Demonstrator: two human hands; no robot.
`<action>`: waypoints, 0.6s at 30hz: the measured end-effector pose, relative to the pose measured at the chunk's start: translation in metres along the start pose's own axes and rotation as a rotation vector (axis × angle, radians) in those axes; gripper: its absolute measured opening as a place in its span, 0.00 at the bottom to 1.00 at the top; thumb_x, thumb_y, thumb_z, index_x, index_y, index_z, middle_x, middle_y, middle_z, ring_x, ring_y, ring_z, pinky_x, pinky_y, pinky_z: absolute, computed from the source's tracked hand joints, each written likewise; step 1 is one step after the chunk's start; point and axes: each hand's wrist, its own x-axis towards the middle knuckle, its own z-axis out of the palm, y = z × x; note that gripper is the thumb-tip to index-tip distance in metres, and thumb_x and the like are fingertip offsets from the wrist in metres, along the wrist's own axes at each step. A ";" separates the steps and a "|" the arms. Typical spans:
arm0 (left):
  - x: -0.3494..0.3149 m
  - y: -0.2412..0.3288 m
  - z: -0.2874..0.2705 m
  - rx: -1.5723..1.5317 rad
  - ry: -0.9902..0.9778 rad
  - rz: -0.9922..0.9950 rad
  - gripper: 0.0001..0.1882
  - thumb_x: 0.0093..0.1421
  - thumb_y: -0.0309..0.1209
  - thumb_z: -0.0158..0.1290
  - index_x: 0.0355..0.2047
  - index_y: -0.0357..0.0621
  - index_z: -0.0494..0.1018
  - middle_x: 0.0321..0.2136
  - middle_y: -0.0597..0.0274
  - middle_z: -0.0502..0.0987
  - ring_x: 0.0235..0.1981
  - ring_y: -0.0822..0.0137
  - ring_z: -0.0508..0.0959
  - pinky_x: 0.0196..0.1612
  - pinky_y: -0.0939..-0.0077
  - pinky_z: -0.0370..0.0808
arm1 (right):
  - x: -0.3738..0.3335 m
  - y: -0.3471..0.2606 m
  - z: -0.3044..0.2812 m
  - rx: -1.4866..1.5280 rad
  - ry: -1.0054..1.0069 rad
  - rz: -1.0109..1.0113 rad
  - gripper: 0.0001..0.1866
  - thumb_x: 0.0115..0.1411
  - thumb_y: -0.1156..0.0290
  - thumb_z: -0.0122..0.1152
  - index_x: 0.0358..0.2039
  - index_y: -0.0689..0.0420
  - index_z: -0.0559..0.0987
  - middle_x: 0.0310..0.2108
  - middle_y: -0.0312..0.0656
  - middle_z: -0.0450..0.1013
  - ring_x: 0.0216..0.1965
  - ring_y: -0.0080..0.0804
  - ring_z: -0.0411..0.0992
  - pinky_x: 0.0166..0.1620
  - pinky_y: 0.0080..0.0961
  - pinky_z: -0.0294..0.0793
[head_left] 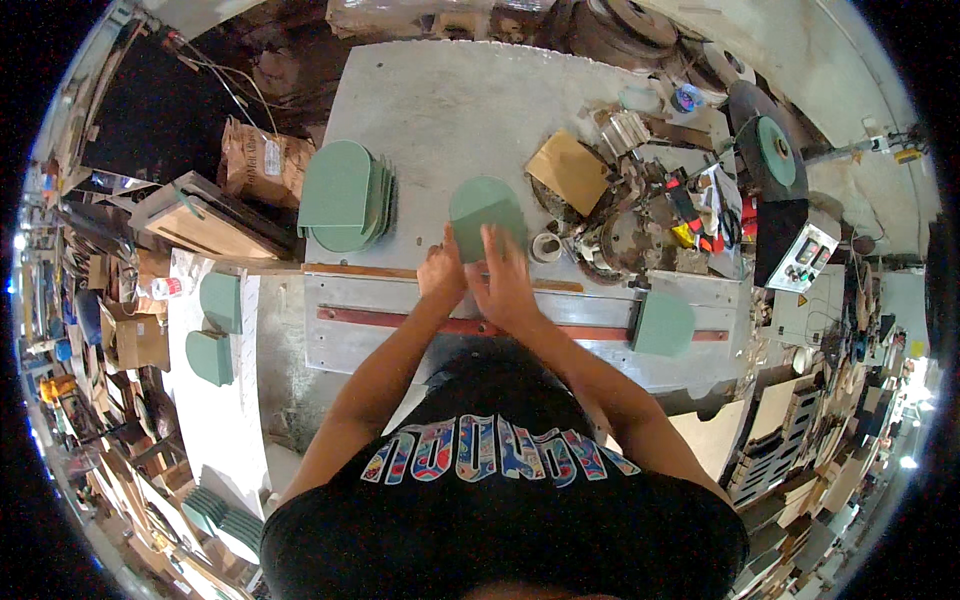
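A thin green panel [487,202] with a rounded far end lies on the grey metal table in front of me. My left hand [440,275] is closed at its near left edge, with one finger pointing along that edge. Beside it, my right hand [500,278] rests with its fingers stretched out over the near part of the panel; the fingertips are slightly blurred. The two hands nearly touch and hide the panel's near edge. To the left stands a stack of similar green panels [338,190], not quite evenly piled.
A red-brown strip [400,322] crosses the table's near part. On the right are another green piece [664,324], a roll of tape [546,248], a brown sanding sheet [568,172], cluttered tools and a control box [803,256]. More green pieces [221,302] lie on a white surface at left.
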 end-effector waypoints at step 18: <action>-0.083 -0.035 -0.067 -1.303 0.126 -0.208 0.18 0.72 0.40 0.62 0.51 0.38 0.78 0.38 0.66 0.82 0.40 0.72 0.80 0.45 0.71 0.78 | 0.071 -0.021 -0.065 1.167 -0.359 0.527 0.25 0.73 0.55 0.62 0.62 0.60 0.76 0.52 0.37 0.80 0.49 0.26 0.80 0.54 0.33 0.80</action>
